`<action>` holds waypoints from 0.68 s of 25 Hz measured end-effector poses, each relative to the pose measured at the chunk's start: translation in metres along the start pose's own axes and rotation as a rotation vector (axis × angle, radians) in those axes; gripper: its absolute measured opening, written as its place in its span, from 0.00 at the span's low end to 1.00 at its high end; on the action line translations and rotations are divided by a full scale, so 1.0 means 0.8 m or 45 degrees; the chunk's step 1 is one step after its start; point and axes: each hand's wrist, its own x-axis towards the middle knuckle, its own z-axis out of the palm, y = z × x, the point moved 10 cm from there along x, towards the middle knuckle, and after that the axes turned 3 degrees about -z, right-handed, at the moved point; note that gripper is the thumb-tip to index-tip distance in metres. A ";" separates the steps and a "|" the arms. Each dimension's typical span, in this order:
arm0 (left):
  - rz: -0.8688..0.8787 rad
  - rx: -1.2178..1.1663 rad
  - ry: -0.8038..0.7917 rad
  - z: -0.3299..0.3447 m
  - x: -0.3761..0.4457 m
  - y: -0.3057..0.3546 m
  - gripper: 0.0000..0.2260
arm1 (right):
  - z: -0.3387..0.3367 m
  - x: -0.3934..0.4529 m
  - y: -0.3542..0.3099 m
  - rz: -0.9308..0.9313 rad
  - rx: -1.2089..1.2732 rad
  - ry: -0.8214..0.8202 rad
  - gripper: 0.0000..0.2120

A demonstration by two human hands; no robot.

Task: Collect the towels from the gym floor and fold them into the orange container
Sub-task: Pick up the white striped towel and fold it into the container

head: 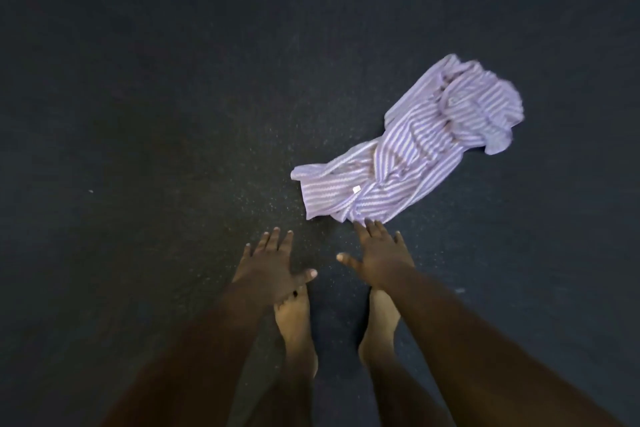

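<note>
My right hand (379, 262) reaches out flat, fingers spread and holding nothing, its tips just at the near edge of the towel (415, 146); my left hand (273, 262) is spread and empty too, off to the side over bare floor (156, 149). I judge a one-corner grab could let the cloth trail and catch under my bare feet (294, 319). The towel lies crumpled ahead and right, purple-and-white striped, with a small white tag showing
</note>
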 end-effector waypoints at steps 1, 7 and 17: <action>-0.007 0.004 -0.016 0.015 0.032 -0.008 0.46 | 0.012 0.035 0.004 -0.007 -0.026 -0.002 0.44; -0.045 -0.030 -0.079 0.096 0.184 -0.050 0.46 | 0.047 0.208 0.017 -0.067 -0.346 0.170 0.37; 0.004 -0.021 -0.055 0.024 0.107 -0.010 0.46 | -0.027 0.110 0.019 -0.059 -0.279 0.300 0.11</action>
